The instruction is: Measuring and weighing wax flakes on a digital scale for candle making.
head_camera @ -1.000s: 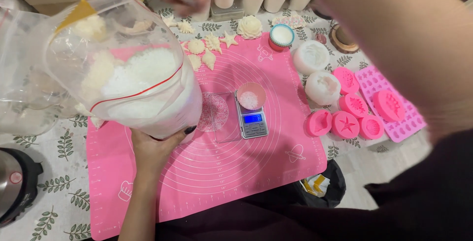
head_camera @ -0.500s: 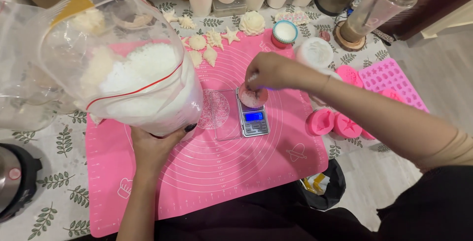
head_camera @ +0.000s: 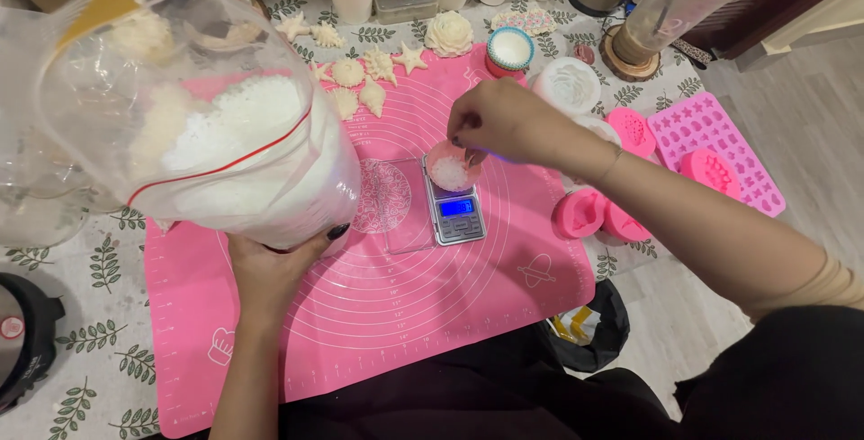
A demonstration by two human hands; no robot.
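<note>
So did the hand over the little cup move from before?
Yes. The right hand came down from the far edge of the pink mat to the small pink cup on the scale. Its fingertips now sit at the cup's rim.

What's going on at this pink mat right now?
A person is portioning white flakes. The left hand holds up a large clear zip bag of white flakes from beneath. The right hand reaches over a small pink cup that sits on a pocket scale with its blue display lit; the cup already holds some flakes. Pink silicone moulds and pale shell and star shaped pieces lie around the pink mat.
</note>
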